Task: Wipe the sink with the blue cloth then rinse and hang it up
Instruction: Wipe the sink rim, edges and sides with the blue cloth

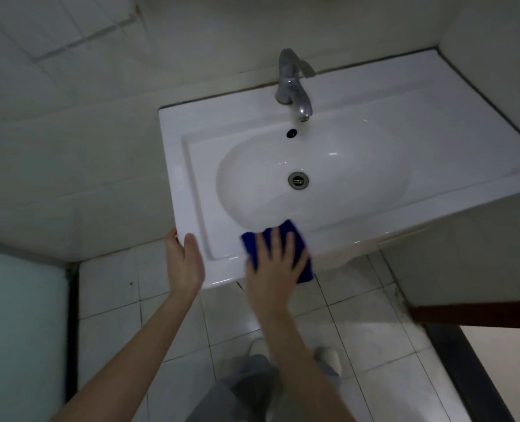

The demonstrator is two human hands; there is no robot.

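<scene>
A pale tiled floor (pixel 359 324) lies under a white sink (pixel 435 141); the blue cloth (pixel 286 231) lies on the sink's front rim, pressed flat by the right hand (pixel 275 263), fingers straight and spread; the left hand (pixel 184 263) grips the near left corner, thumb on top, fingers underneath.

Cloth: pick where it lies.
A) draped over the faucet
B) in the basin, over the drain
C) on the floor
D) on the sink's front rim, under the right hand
D: the cloth lies on the front rim of the sink, pressed flat under the right hand.
</scene>
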